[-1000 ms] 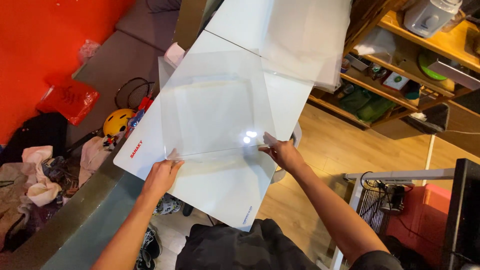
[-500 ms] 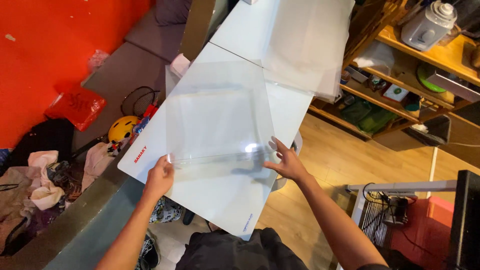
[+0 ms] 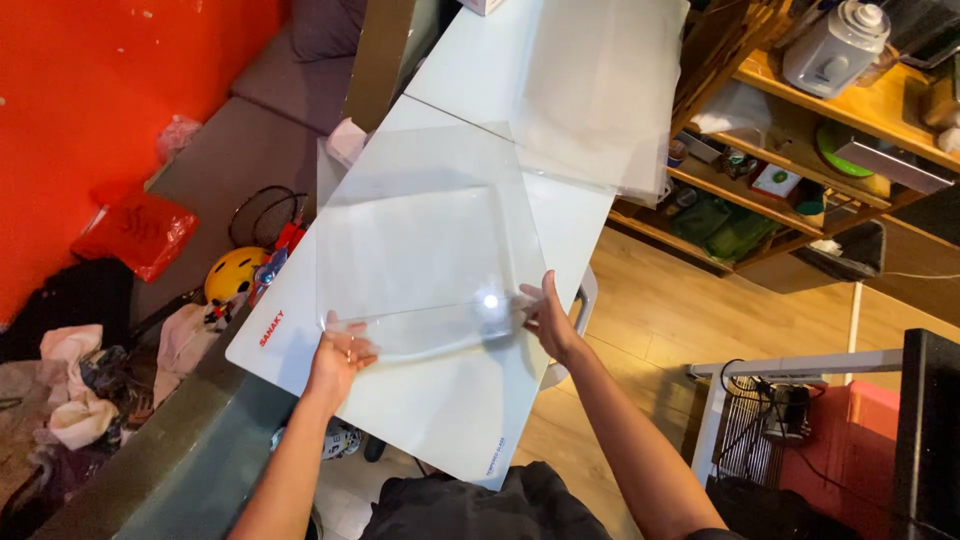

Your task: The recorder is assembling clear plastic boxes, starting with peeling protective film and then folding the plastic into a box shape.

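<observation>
A red wall (image 3: 90, 120) and yellow helmet (image 3: 236, 272) sit at left. The left hand (image 3: 338, 358) and right hand (image 3: 548, 318) each grip a bottom corner of a large clear flexible plastic sheet (image 3: 425, 240), held between them above the white counter (image 3: 450, 410). Wooden shelves (image 3: 850, 110) stand at right.

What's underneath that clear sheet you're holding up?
Through the clear sheet, gripped by the left hand and right hand, shows a white appliance top. Whatever lies below that white surface is covered and cannot be seen.
</observation>
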